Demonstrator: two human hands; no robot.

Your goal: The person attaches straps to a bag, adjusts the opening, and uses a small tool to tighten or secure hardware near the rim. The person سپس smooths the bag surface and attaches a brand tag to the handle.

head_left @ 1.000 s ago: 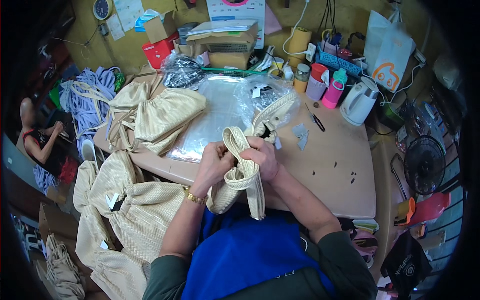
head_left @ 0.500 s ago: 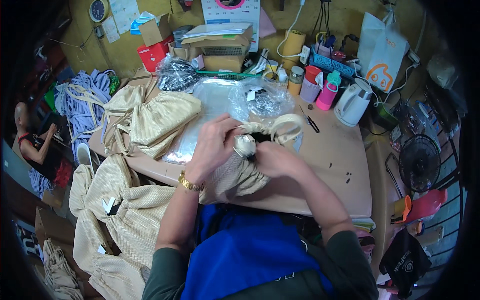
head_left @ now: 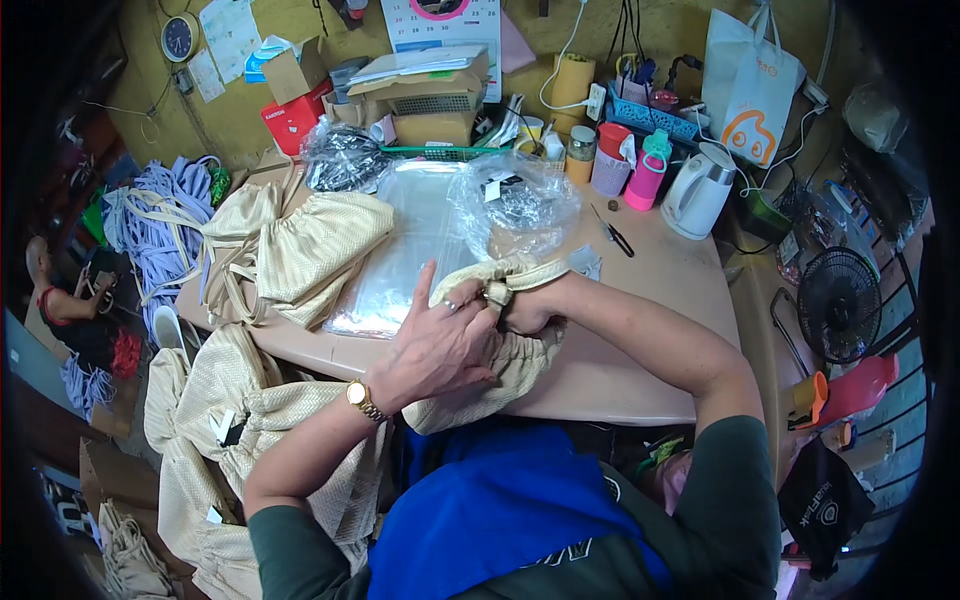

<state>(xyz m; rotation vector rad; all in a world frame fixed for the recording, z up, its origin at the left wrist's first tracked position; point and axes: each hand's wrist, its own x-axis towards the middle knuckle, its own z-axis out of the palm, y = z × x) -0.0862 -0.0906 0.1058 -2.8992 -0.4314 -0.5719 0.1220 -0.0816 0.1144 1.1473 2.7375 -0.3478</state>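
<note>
A cream woven drawstring bag (head_left: 525,362) is held upright over the table's near edge, its gathered mouth toward the far side. My left hand (head_left: 440,345) lies across the near left side of the mouth, index finger stretched up and the other fingers closed on the gathered fabric. At the bag's opening my right hand (head_left: 533,310) is curled, its fingertips partly hidden by the rim. A cream strap (head_left: 535,272) loops over the right wrist. A pale rounded piece (head_left: 497,293) shows between the hands. On my left wrist is a gold watch (head_left: 360,395).
Clear plastic sleeves (head_left: 405,225) and a plastic-wrapped bundle (head_left: 515,200) lie beyond my hands. More cream bags (head_left: 325,240) rest at left, others (head_left: 215,430) below the table edge. Black-handled snips (head_left: 618,238) and a white kettle (head_left: 700,190) stand right. Another person (head_left: 75,310) sits far left.
My left hand has turned over the bag's near side, its back now showing. My right forearm has swung outward, elbow raised, and the strap loop has come down over that wrist.
</note>
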